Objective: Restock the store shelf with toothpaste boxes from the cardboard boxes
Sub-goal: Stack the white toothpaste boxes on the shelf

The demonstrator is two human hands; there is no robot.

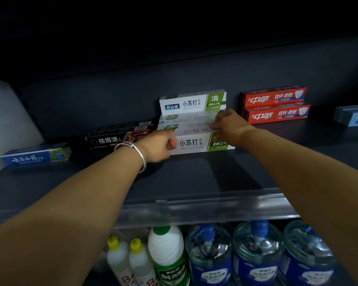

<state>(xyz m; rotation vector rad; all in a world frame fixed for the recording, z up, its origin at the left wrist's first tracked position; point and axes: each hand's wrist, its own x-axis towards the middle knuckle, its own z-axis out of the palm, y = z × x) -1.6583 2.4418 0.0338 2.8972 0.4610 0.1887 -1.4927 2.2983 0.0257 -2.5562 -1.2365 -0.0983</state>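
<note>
White-and-green toothpaste boxes stand in a group on the dark shelf [194, 174]. The front toothpaste box [194, 144] lies flat at the group's near side. My left hand [157, 146] grips its left end with curled fingers. My right hand [227, 126] pinches its right end, fingers over the top edge. Behind it lie more boxes of the same kind, and a rear white-and-green box [192, 103] stands highest at the back. The cardboard boxes are out of view.
Black toothpaste boxes [116, 138] lie just left of my left hand, a blue box [35, 155] farther left. Two red boxes [275, 105] are stacked to the right, another blue box [353, 116] at the far right. Below the shelf's clear price rail [215, 205] stand cleaner bottles and water jugs.
</note>
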